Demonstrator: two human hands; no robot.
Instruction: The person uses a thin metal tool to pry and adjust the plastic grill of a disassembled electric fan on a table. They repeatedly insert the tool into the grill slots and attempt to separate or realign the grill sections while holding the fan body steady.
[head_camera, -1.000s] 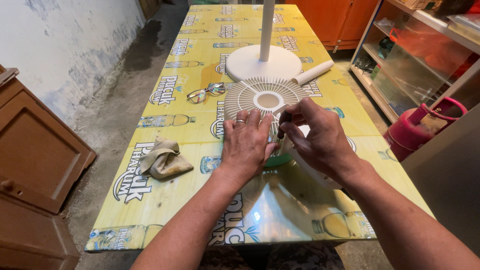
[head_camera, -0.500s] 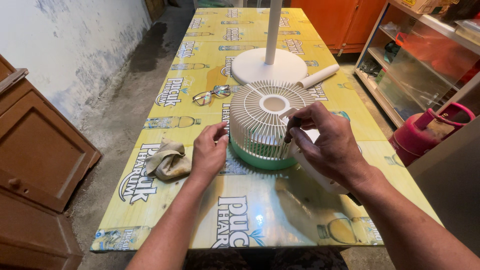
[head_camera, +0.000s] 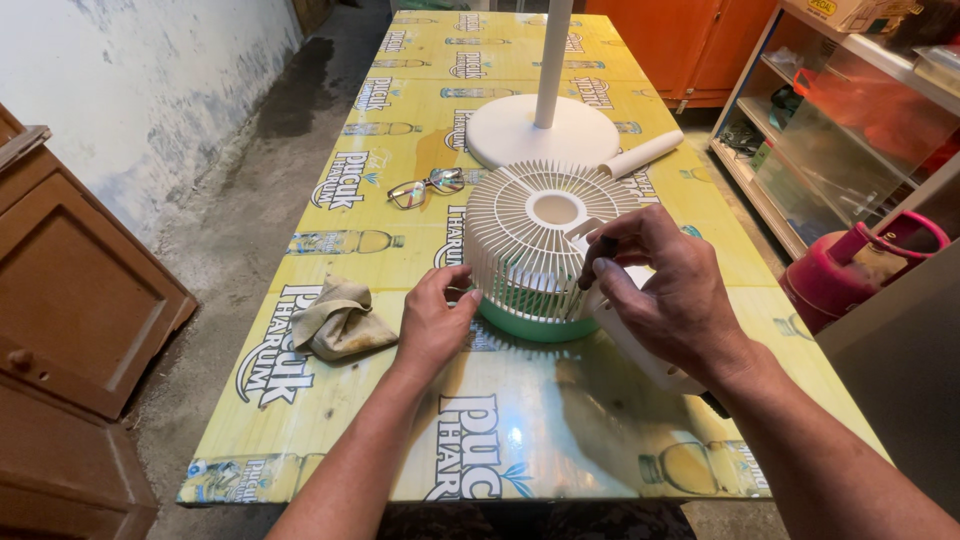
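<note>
A small fan (head_camera: 540, 255) lies face-up near the middle of the bench (head_camera: 400, 170), its white grille on top and a green rim against the printed yellow cover. The left hand (head_camera: 432, 322) rests on the bench with fingertips touching the grille's near-left edge, loosely curled and holding nothing. The right hand (head_camera: 662, 292) sits over the fan's right side, thumb and forefinger pinched narrow on a small dark tool (head_camera: 592, 262) whose tip meets the grille. The fan looks light and stiff, though its thin plastic ribs seem likely to flex or snap under pressure; the solid rim looks the safer place to hold. A crumpled cloth (head_camera: 338, 318) lies just left of the left hand, glasses (head_camera: 425, 187) farther off, and a white round stand (head_camera: 542, 130) with a pole at the far side.
</note>
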